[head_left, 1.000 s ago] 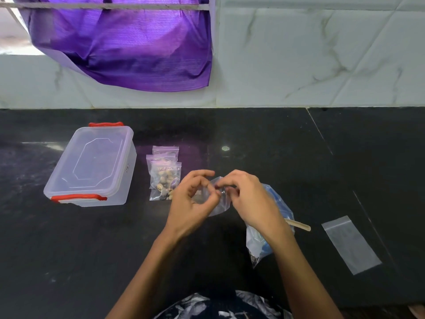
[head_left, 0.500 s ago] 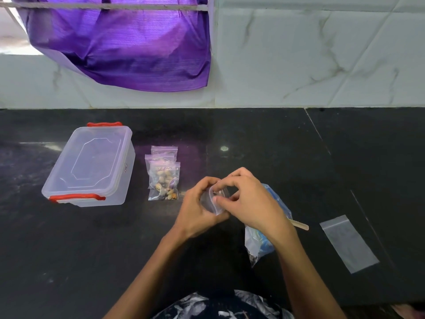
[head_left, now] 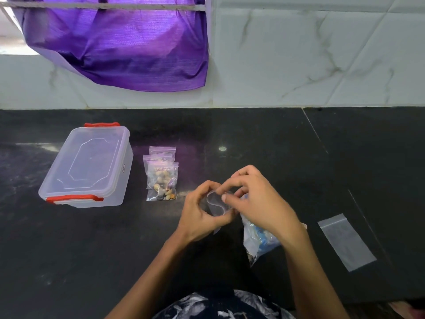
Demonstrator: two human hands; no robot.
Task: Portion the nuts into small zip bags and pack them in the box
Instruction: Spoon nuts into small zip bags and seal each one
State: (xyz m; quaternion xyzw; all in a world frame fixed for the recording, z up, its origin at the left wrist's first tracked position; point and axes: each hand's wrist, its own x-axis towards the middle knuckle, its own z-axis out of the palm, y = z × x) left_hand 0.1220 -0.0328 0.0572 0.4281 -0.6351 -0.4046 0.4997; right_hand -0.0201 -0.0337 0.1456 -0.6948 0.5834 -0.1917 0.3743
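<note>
2 hands meet over the dark counter (head_left: 253, 139), both pinching 1 small clear zip bag (head_left: 215, 202): left hand (head_left: 202, 215) curled round its lower side, right hand (head_left: 257, 203) gripping its mouth. Left of the hands, 3 filled bags (head_left: 162, 178) lie overlapped, nuts visible inside. Further left, a lidded clear box (head_left: 89, 166) with red clips. Under the right wrist, a larger plastic bag (head_left: 259, 242) with blue contents, partly hidden; a pale stick end (head_left: 304, 225) shows just past the wrist. Right of the hands, 1 flat empty zip bag (head_left: 346, 241). Purple cloth (head_left: 119, 44) hangs on the tiled wall beyond. Small red mark on the box side, unreadable.
</note>
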